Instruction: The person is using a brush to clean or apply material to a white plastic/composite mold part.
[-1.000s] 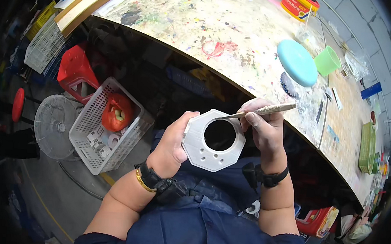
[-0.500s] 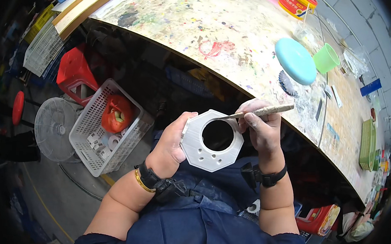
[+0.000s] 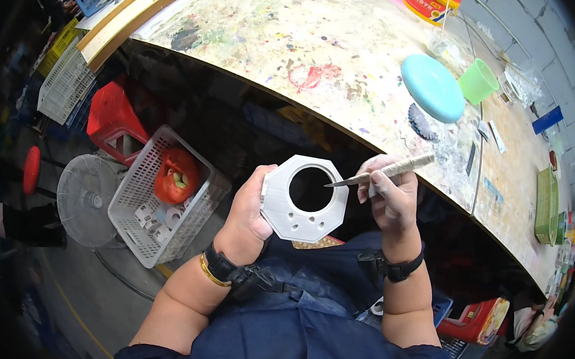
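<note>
A pale grey octagonal piece (image 3: 276, 205) with a large round hole and several small holes below it is gripped along its left edge by my left hand (image 3: 249, 207). The fingers behind it are hidden. My right hand (image 3: 393, 192), dusty with white powder, pinches a knife (image 3: 405, 164) with a wrapped, pale handle. Its pointed blade reaches left, and the tip lies over the right part of the big hole as seen from above. Whether the blade touches the piece I cannot tell.
A paint-stained table (image 3: 256, 50) spans the far side, bearing a turquoise disc (image 3: 432, 88), a green cup (image 3: 478, 81) and a red-yellow bucket (image 3: 433, 4). To the left stand a white basket (image 3: 134, 199) with small pale parts, a fan (image 3: 91, 200) and a red stool (image 3: 115, 117).
The knife tip has left the upper rim of the hole and come lower, over the opening. My right hand has drawn slightly away; the octagonal piece has shifted slightly left and up.
</note>
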Demonstrator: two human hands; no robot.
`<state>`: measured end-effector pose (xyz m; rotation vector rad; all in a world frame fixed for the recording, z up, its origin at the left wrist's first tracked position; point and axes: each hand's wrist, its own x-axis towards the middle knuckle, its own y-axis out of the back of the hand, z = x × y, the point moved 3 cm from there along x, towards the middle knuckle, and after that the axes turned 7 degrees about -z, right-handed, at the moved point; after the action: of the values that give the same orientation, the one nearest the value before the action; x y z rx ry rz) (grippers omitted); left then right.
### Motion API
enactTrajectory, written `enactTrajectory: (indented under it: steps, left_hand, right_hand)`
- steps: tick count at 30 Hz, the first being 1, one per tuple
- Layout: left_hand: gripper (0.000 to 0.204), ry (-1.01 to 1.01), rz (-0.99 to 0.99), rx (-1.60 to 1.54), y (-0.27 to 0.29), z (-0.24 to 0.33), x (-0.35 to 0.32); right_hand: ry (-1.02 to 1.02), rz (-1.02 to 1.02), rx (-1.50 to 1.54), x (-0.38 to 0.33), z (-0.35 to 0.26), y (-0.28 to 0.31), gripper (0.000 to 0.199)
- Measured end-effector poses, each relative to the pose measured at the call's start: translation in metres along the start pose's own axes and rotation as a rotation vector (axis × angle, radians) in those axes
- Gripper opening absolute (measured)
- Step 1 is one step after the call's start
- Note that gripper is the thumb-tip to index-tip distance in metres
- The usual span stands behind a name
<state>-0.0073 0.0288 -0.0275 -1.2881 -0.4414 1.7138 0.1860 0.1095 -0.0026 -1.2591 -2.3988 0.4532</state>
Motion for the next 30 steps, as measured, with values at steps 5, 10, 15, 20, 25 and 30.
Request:
enactTrajectory:
  steps: [5,10,15,20,25,30]
  left_hand:
    - [0.018,-0.115,-0.039,-0.043,-0.001,0.003,-0.002]
    - [0.026,-0.196,-0.078,0.058,0.004,0.007,-0.003]
    - [0.029,-0.209,-0.119,0.048,-0.001,0.008,-0.004]
    - [0.03,-0.443,-0.187,0.306,-0.015,0.004,-0.024]
    - [0.029,-0.395,-0.114,0.241,-0.011,0.0,-0.019]
    - [0.033,-0.535,-0.248,0.48,-0.004,-0.002,-0.019]
  right_hand:
    - [0.1,0.171,0.032,-0.021,-0.002,0.005,0.013]
    - [0.167,0.154,0.041,-0.028,-0.001,0.01,0.013]
    - [0.205,0.17,-0.071,-0.03,-0.001,0.005,0.01]
    - [0.287,0.133,-0.287,-0.03,0.004,-0.008,0.009]
    - [0.368,0.105,-0.42,-0.029,0.007,-0.013,0.012]
    - [0.436,0.101,-0.654,-0.029,0.008,-0.02,0.014]
